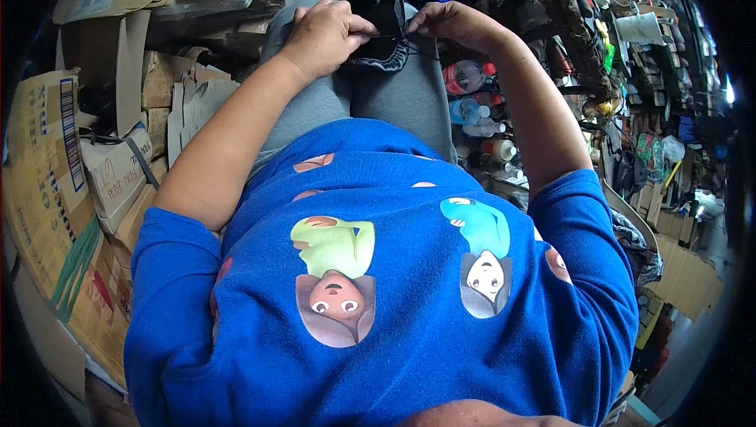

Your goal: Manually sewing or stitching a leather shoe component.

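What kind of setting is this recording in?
Probably a cramped repair or craft workshop, perhaps for shoes. Flattened cardboard boxes stack on one side, cluttered shelves and plastic bottles on the other; both hands work a black shoe on the lap.

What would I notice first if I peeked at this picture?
The bright blue shirt with cartoon figures fills the lower middle. Above it, on the grey-clad lap, the left hand and right hand grip a black shoe. Cardboard boxes pile up at the left.

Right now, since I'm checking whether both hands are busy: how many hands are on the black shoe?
2. The left hand grips the black shoe on its left; the right hand pinches at its right edge.
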`<move>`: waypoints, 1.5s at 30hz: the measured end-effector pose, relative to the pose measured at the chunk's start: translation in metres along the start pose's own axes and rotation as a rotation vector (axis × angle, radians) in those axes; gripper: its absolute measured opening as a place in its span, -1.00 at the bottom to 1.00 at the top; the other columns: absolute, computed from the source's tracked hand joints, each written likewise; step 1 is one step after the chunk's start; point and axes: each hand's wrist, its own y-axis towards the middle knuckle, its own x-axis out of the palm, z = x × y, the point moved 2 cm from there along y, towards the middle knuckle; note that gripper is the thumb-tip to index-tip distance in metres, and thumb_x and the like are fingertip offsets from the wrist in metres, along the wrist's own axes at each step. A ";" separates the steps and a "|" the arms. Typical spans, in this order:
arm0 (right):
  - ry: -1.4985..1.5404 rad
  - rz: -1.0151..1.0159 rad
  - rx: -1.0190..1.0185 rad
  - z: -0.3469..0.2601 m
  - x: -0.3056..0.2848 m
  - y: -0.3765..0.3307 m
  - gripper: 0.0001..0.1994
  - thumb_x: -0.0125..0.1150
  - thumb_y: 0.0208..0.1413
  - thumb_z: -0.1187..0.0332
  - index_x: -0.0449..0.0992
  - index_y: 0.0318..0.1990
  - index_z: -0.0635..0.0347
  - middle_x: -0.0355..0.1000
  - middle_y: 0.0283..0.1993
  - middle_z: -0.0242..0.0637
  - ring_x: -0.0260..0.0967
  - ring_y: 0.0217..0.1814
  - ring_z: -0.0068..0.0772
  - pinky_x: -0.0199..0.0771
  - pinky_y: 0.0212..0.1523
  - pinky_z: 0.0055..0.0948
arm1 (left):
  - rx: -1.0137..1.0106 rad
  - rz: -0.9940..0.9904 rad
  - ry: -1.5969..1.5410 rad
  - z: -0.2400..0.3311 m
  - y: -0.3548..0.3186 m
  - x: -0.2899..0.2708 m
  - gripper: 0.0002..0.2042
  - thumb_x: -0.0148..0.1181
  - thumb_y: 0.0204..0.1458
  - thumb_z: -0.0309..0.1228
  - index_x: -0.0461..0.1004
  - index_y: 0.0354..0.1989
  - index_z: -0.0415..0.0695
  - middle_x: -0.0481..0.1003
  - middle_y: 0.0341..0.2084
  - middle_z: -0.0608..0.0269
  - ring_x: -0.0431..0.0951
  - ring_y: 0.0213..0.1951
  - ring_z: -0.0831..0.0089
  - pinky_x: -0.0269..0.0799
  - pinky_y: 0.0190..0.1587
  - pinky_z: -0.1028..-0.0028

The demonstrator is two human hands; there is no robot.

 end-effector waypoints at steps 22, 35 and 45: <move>-0.034 0.050 -0.009 0.001 0.001 -0.002 -0.85 0.10 0.09 0.56 0.56 -0.23 0.17 0.48 -0.20 -0.43 0.38 -0.06 -0.54 0.30 0.09 -0.52 | -0.002 0.003 -0.006 0.004 0.005 0.004 -0.84 0.19 -0.12 -0.33 0.61 -0.34 0.18 0.43 -0.47 0.42 0.41 -0.18 0.44 0.09 -0.04 0.34; 0.040 0.112 -0.004 -0.002 0.008 -0.013 -0.83 0.16 0.03 0.55 0.57 -0.20 0.20 0.44 -0.20 -0.44 0.36 -0.15 -0.54 0.33 -0.02 -0.56 | -0.016 -0.112 -0.149 -0.002 0.015 0.007 -0.87 0.19 -0.11 -0.32 0.62 -0.36 0.14 0.48 -0.47 0.43 0.42 -0.19 0.45 0.12 -0.06 0.36; 0.024 0.129 -0.023 0.004 0.012 -0.019 -0.78 0.19 0.02 0.53 0.60 -0.16 0.11 0.44 -0.16 -0.39 0.37 -0.02 -0.47 0.31 0.08 -0.50 | -0.261 -0.129 -0.272 0.009 0.003 0.009 -0.84 0.20 -0.12 -0.27 0.62 -0.36 0.03 0.58 -0.43 0.34 0.52 -0.22 0.46 0.13 -0.08 0.35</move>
